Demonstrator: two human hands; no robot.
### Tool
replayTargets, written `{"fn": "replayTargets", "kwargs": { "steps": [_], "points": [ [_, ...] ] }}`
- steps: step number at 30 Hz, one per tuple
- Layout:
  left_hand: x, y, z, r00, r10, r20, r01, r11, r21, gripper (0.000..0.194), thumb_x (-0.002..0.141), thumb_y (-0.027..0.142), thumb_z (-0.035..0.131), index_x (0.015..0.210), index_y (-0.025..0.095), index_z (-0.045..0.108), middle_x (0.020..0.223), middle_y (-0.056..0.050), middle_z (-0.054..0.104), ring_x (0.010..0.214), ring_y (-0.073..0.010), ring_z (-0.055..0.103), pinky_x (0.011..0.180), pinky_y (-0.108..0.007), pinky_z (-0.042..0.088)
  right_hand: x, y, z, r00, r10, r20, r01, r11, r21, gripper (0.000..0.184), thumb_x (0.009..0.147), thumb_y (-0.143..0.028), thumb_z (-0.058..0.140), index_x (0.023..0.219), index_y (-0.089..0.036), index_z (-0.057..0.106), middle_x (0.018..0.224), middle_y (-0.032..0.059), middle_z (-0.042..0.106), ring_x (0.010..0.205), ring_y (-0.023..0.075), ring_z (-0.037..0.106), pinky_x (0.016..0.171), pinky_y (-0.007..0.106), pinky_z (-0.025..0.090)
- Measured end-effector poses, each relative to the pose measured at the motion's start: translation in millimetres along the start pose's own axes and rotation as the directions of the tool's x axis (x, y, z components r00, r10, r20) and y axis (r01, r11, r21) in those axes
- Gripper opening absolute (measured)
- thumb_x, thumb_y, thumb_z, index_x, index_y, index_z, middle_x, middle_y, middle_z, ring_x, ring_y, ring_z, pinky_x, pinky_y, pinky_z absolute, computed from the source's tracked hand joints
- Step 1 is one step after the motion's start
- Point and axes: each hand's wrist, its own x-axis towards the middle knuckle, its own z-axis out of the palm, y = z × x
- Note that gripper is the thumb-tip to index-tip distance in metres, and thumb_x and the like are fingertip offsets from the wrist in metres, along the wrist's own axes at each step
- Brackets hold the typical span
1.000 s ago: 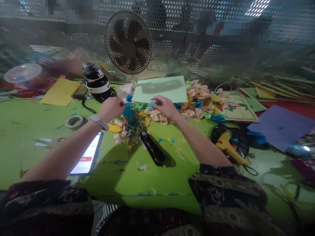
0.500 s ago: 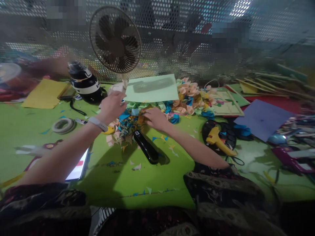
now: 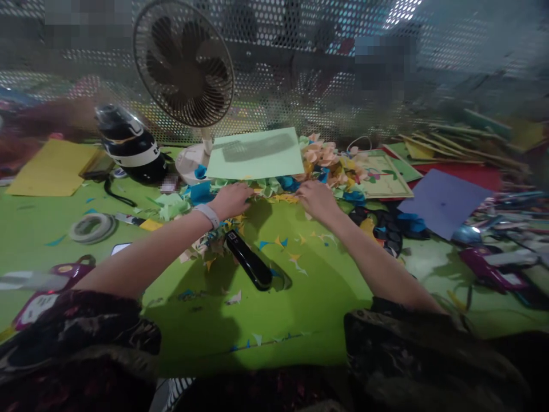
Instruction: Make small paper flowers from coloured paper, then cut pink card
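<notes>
Both my hands rest in a heap of small folded paper pieces [image 3: 274, 186], blue, green, yellow and peach, in the middle of the green table [image 3: 300, 303]. My left hand [image 3: 231, 200], with a white wristband, lies knuckles up with its fingers curled into the heap. My right hand [image 3: 315, 197] reaches in from the right, its fingers bent down onto the paper. What either hand holds is hidden. A light green sheet [image 3: 253, 153] lies just behind the heap. A black stapler [image 3: 249, 260] lies just in front of my left hand.
A table fan [image 3: 184, 63] stands behind the sheet before a perforated metal screen. A black-and-white helmet-like thing [image 3: 131, 143], a yellow sheet [image 3: 49, 167] and a tape roll [image 3: 92, 228] lie left. A purple sheet [image 3: 444, 197], a picture card [image 3: 381, 174] and tools lie right.
Both hands have dropped from in front of the green sheet onto the paper heap, the right one moving rightward. The view has swung to the right, so the fan sits further left.
</notes>
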Motion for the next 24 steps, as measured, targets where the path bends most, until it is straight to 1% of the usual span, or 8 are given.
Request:
{"fn": "replayTargets", "kwargs": {
  "steps": [3, 5, 8, 11, 15, 17, 20, 24],
  "points": [
    [11.0, 6.2, 4.5, 1.0, -0.02, -0.009, 0.019, 0.999, -0.042, 0.036, 0.09, 0.022, 0.053, 0.124, 0.015, 0.065, 0.125, -0.013, 0.067, 0.121, -0.027, 0.062, 0.1, -0.036, 0.05, 7.7, -19.3, -6.5, 0.989, 0.118, -0.09, -0.105, 0.985, 0.138, 0.026, 0.093, -0.022, 0.052, 0.11, -0.013, 0.069, 0.12, 0.0162, 0.067, 0.118, 0.0307, 0.057, 0.095, 0.039, 0.045],
    [15.7, 11.2, 4.7, 1.0, 0.005, -0.015, -0.006, 0.998, -0.06, 0.034, 0.091, 0.02, 0.052, 0.121, 0.014, 0.066, 0.124, -0.014, 0.068, 0.12, -0.0277, 0.062, 0.1, -0.037, 0.051, 15.6, -40.4, -8.9, 0.985, 0.159, -0.062, -0.144, 0.97, 0.194, 0.031, 0.094, -0.033, 0.054, 0.115, -0.014, 0.065, 0.122, 0.017, 0.065, 0.117, 0.032, 0.057, 0.094, 0.04, 0.047],
    [15.7, 14.7, 2.0, 1.0, -0.007, -0.021, 0.005, 0.997, -0.075, 0.034, 0.088, 0.012, 0.049, 0.116, 0.012, 0.068, 0.121, -0.017, 0.069, 0.117, -0.0297, 0.064, 0.097, -0.039, 0.052, 28.7, -70.6, -8.8, 0.981, 0.195, -0.013, -0.191, 0.968, 0.161, 0.047, 0.093, -0.045, 0.056, 0.126, -0.013, 0.056, 0.128, 0.0197, 0.061, 0.116, 0.034, 0.059, 0.091, 0.042, 0.05],
    [9.6, 9.0, -2.9, 0.99, -0.135, -0.033, 0.133, 0.989, -0.063, 0.033, 0.089, 0.011, 0.046, 0.112, 0.012, 0.069, 0.116, -0.018, 0.07, 0.113, -0.0313, 0.066, 0.092, -0.04, 0.054, 39.0, -87.2, -5.9, 0.979, 0.202, 0.003, -0.201, 0.974, 0.101, 0.046, 0.093, -0.04, 0.056, 0.13, -0.014, 0.05, 0.131, 0.0199, 0.057, 0.11, 0.0316, 0.063, 0.086, 0.041, 0.052],
    [7.0, -7.5, -11.7, 0.974, -0.185, -0.13, 0.175, 0.981, -0.08, 0.038, 0.091, 0.022, 0.048, 0.124, 0.016, 0.065, 0.124, -0.016, 0.068, 0.117, -0.0321, 0.065, 0.096, -0.042, 0.052, 42.6, -88.7, -6.2, 0.978, 0.206, 0.022, -0.207, 0.973, 0.107, 0.04, 0.093, -0.029, 0.05, 0.13, -0.015, 0.049, 0.133, 0.0181, 0.055, 0.105, 0.0286, 0.065, 0.079, 0.038, 0.054],
    [11.4, -15.0, -15.8, 0.959, -0.218, -0.181, 0.198, 0.973, -0.122, 0.046, 0.091, 0.025, 0.049, 0.134, 0.015, 0.061, 0.131, -0.017, 0.066, 0.122, -0.0333, 0.062, 0.1, -0.044, 0.051, 39.6, -86.0, -10.3, 0.975, 0.22, 0.034, -0.223, 0.967, 0.126, 0.04, 0.091, -0.028, 0.051, 0.129, -0.014, 0.049, 0.131, 0.0177, 0.056, 0.104, 0.0291, 0.065, 0.08, 0.039, 0.054],
    [21.9, -23.7, -19.9, 0.95, -0.231, -0.211, 0.195, 0.964, -0.181, 0.056, 0.089, 0.027, 0.051, 0.144, 0.011, 0.053, 0.141, -0.018, 0.06, 0.128, -0.0338, 0.058, 0.106, -0.044, 0.047, 30.1, -80.7, -18.9, 0.975, 0.217, 0.044, -0.221, 0.964, 0.149, 0.044, 0.09, -0.03, 0.052, 0.131, -0.014, 0.048, 0.131, 0.0179, 0.058, 0.106, 0.0311, 0.064, 0.082, 0.041, 0.054],
    [32.2, -32.0, -21.4, 0.932, -0.248, -0.265, 0.197, 0.959, -0.205, 0.065, 0.088, 0.026, 0.052, 0.151, 0.01, 0.044, 0.143, -0.018, 0.059, 0.128, -0.0344, 0.058, 0.108, -0.045, 0.046, 16.7, -58.5, -30.7, 0.977, 0.212, 0.016, -0.212, 0.966, 0.149, 0.047, 0.088, -0.033, 0.053, 0.132, -0.016, 0.052, 0.132, 0.0185, 0.059, 0.106, 0.0337, 0.064, 0.082, 0.044, 0.053]
  ]
}}
